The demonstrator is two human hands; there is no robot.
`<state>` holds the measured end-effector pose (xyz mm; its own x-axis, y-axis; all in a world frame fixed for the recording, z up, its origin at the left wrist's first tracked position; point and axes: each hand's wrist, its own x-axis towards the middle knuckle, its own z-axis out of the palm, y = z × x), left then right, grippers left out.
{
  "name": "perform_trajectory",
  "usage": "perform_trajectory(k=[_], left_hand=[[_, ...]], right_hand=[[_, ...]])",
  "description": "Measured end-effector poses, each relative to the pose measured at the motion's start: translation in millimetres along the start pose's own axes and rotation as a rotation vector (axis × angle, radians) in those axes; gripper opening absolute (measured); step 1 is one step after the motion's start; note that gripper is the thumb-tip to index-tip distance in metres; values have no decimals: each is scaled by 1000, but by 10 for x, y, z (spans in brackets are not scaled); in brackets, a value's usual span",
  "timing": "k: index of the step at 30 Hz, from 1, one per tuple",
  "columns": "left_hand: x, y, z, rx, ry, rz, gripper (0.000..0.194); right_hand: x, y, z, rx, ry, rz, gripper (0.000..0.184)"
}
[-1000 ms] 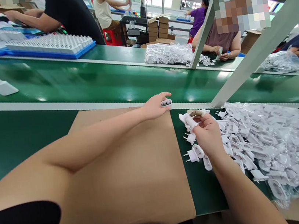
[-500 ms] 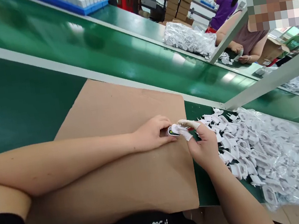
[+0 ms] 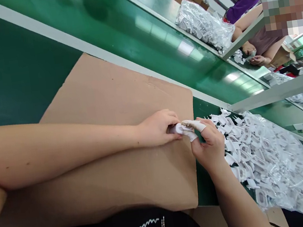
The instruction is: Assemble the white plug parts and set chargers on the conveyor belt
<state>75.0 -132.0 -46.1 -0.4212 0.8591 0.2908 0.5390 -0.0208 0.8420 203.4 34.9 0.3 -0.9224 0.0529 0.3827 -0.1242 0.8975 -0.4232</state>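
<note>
My left hand (image 3: 159, 128) is closed around a small white plastic charger casing (image 3: 174, 128) above the cardboard's right side. Opposite it, my right hand (image 3: 209, 141) pinches a white plug cover (image 3: 181, 128) at the casing's end with thumb and forefinger. White finger covers wrap that thumb and forefinger. The cover meets the casing; whether it sits fully in place cannot be made out behind the fingers. Right of my hands lies a heap of white plug covers (image 3: 239, 146), some with pins showing, spilling from a clear plastic bag (image 3: 291, 169).
A brown cardboard sheet (image 3: 116, 182) covers the green table (image 3: 2, 74). Beyond a pale rail runs a shiny green belt (image 3: 118, 39). A white metal post (image 3: 278, 92) slants across the right. Over the belt, a co-worker's hands (image 3: 254, 55) are beside another bag (image 3: 203, 23).
The casing's open end, with green inside, was visible before; now the white cover is against it and the green is hidden. Both hands stay together. The camera view has tilted and shifted.
</note>
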Motion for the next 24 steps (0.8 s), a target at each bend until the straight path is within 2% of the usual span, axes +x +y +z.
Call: perform_trajectory(k=[2,5,8,11,13,14,16,18,20,24], left_hand=[[-3,12,-1,-3,-2,-7,14],[-3,19,7,-7,-6,-13,16],[-10,12,24,13,6,-1,20],[-39,12,26,90,82,89,19],[-67,28,14,214,179,161,22],[-80,41,5,284,228,188,25],[-102,72,-9,380,292,235,28],[-117,107,-13,365,305,292,30],[-128,145,-13,237,289,343,34],[-139,225,-24,-76,194,362,50]], right_hand=[[-6,13,14,-9,7,-20,30],[-45,25,50,-32,83,-24,31],[-85,30,97,89,108,70,33],[-96,23,124,333,81,185,61],[-95,12,119,444,64,195,82],[-97,5,109,472,56,185,86],[-107,-8,79,492,37,158,79],[-122,-16,43,502,17,149,62],[-134,-17,9,521,6,183,49],[-144,-5,-25,608,47,344,40]])
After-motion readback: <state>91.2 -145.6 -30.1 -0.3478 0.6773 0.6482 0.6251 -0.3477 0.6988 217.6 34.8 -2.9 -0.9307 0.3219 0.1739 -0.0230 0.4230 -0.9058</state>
